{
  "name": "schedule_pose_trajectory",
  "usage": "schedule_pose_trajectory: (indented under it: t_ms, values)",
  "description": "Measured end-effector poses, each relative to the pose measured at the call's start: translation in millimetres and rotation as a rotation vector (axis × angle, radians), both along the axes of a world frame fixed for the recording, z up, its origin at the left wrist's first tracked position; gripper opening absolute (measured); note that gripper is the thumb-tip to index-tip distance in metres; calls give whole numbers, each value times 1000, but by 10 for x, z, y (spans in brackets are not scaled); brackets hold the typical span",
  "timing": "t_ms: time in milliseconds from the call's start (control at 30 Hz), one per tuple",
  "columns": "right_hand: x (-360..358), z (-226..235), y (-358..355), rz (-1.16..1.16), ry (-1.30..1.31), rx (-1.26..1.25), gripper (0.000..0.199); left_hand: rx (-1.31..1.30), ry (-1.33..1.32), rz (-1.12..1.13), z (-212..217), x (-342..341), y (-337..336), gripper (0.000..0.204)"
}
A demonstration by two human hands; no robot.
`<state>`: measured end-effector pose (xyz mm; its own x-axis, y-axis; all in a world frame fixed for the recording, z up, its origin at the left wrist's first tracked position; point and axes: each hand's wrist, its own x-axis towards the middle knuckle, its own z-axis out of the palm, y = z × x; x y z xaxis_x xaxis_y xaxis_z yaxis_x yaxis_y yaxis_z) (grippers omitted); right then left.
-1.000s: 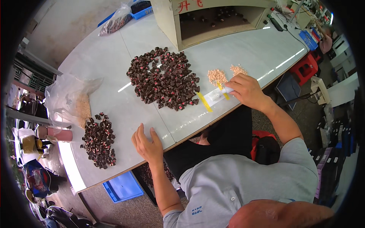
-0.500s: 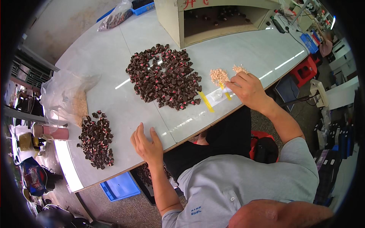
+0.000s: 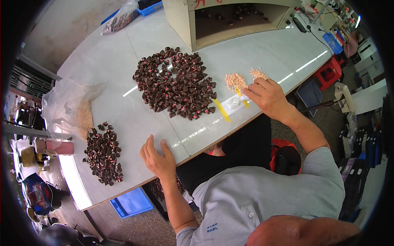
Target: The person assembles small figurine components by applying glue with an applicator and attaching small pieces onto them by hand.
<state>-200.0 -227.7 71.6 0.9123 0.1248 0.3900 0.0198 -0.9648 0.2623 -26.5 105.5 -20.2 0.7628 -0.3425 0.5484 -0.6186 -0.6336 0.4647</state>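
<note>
Fingers stretched and apart, my left hand (image 3: 159, 160) rests at the table's near edge and holds nothing. My right hand (image 3: 269, 97) is pinched closed beside a small pile of beige bits (image 3: 235, 81); whatever its fingertips hold is too small or hidden to make out. Just left of those fingertips, a white strip (image 3: 232, 107) is fixed to the table with yellow tape (image 3: 222, 110), and a small clear lump (image 3: 235, 101) lies on it. A second beige pile (image 3: 258, 74) sits behind the right hand. To the left spreads a large heap of small dark parts with pink spots (image 3: 176, 86).
A smaller heap of dark parts (image 3: 102, 153) lies at the table's left, by a clear plastic bag (image 3: 61, 104) with beige bits. An open-fronted box (image 3: 179, 24) stands at the back. A blue tray (image 3: 131, 203) is below the table edge; a red stool (image 3: 329, 74) stands at right.
The whole view has shifted slightly. Both hands stay in nearly the same places, the right still pinched by the beige pile and the left still resting on the table.
</note>
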Motion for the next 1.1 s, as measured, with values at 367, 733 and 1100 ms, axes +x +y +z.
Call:
schedule_pose_trajectory:
  t_ms: [367,733,1100]
  values:
    - [-5,-26,15,-10,-13,26,27,7,1,1,-8,7,20,35]
    - [-127,-333,14,-159,-35,937,31,38,95,32,19,-16,7,35]
    - [-606,-684,-858,-458,-444,1261,29,72,36,0,-41,-18,26,35]
